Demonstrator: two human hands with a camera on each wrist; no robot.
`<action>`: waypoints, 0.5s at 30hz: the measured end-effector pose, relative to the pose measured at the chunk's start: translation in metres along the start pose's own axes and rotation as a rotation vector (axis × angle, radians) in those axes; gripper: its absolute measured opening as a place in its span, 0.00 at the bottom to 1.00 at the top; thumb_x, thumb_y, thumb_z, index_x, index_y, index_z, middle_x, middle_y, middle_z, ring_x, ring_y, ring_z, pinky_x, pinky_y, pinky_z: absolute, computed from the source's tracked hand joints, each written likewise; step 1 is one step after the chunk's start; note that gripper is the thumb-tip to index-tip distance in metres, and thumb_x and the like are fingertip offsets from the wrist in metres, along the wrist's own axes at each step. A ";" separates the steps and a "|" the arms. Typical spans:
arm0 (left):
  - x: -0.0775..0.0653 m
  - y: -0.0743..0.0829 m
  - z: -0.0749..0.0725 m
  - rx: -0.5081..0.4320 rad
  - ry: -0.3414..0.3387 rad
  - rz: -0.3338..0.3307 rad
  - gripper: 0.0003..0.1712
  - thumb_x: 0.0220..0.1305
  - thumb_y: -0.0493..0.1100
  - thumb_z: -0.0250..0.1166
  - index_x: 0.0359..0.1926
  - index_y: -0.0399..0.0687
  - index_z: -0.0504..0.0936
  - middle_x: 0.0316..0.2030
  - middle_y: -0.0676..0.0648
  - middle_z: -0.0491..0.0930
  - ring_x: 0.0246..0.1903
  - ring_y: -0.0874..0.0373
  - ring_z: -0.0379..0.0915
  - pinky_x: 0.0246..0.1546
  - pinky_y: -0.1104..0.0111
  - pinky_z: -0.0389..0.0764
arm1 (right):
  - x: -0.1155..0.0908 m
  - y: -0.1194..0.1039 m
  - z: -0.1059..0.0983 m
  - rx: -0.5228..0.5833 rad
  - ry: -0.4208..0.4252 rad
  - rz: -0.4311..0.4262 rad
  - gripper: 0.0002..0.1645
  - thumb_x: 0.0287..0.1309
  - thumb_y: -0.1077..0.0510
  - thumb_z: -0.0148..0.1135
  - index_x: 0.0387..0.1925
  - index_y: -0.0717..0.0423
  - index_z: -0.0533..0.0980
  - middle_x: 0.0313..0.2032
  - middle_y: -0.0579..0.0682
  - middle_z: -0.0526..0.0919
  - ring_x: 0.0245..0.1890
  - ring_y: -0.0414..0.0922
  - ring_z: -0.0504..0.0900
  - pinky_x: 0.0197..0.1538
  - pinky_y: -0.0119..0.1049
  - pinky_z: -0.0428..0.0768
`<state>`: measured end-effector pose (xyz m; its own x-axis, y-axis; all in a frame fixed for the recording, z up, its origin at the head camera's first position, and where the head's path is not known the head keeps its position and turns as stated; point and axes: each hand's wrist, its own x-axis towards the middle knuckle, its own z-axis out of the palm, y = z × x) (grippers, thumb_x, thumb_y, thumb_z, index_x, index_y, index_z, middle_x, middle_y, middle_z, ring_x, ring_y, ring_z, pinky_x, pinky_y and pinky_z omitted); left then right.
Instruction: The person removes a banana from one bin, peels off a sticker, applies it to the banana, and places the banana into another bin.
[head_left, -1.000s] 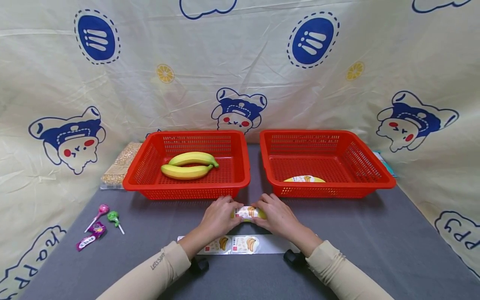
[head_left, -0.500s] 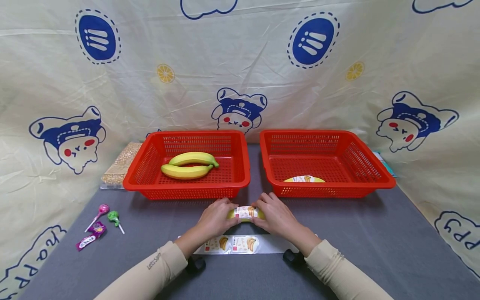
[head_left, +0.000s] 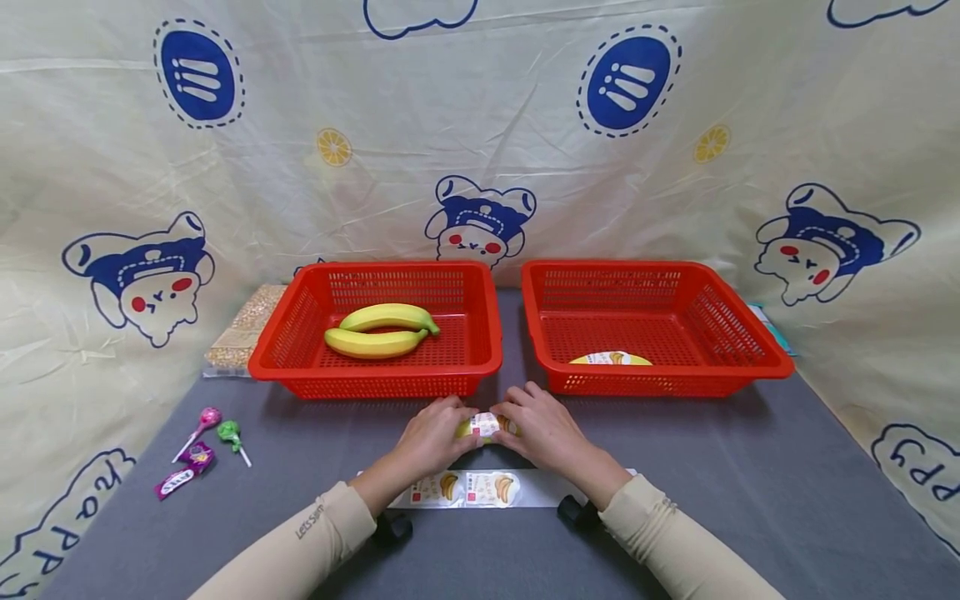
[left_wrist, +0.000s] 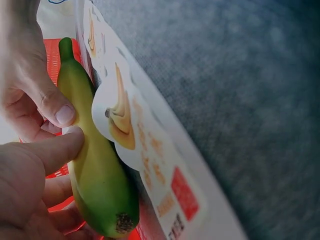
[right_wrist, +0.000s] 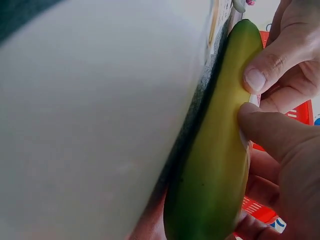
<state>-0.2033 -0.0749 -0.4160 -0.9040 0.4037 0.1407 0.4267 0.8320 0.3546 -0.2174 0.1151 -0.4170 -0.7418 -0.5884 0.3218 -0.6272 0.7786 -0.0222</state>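
A yellow banana with greenish ends (left_wrist: 102,170) lies crosswise between both hands, just in front of the two baskets. A white label with a banana picture (head_left: 486,425) sits on its upper side. My left hand (head_left: 435,437) holds its left part, thumb on the near side and fingers behind. From the other side my right hand (head_left: 542,429) grips it likewise. In the right wrist view the two thumbs are close together on the banana (right_wrist: 215,150). Nearer to me, a strip of banana stickers (head_left: 491,489) lies flat on the grey cloth, partly hidden by the forearms.
A red basket (head_left: 375,372) at the back left holds two bananas (head_left: 388,317). The right red basket (head_left: 675,372) contains a labelled banana (head_left: 611,358). Lollipops (head_left: 229,432) and purple-wrapped candy (head_left: 183,472) lie left; a bag of grains (head_left: 243,333) stands behind.
My left hand has shifted slightly left on the banana. My right hand has slid left along it, closer to the left hand, covering more of the label's right side.
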 end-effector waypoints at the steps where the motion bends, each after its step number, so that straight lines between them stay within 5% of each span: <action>1: 0.000 0.000 0.000 -0.001 0.000 0.000 0.24 0.55 0.52 0.68 0.50 0.45 0.82 0.40 0.46 0.79 0.40 0.54 0.74 0.39 0.60 0.76 | 0.000 0.000 0.000 -0.010 0.001 -0.008 0.20 0.45 0.44 0.72 0.40 0.47 0.83 0.33 0.42 0.78 0.32 0.40 0.68 0.33 0.31 0.68; 15: 0.001 -0.002 0.002 0.018 0.009 0.025 0.24 0.56 0.52 0.67 0.51 0.45 0.82 0.40 0.47 0.79 0.40 0.54 0.75 0.40 0.60 0.77 | -0.004 0.005 0.002 -0.023 0.019 -0.041 0.25 0.45 0.43 0.72 0.45 0.50 0.82 0.37 0.44 0.80 0.33 0.41 0.69 0.33 0.31 0.70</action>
<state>-0.2050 -0.0759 -0.4182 -0.8934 0.4208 0.1575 0.4492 0.8287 0.3340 -0.2183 0.1207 -0.4199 -0.7106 -0.6161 0.3398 -0.6514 0.7586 0.0132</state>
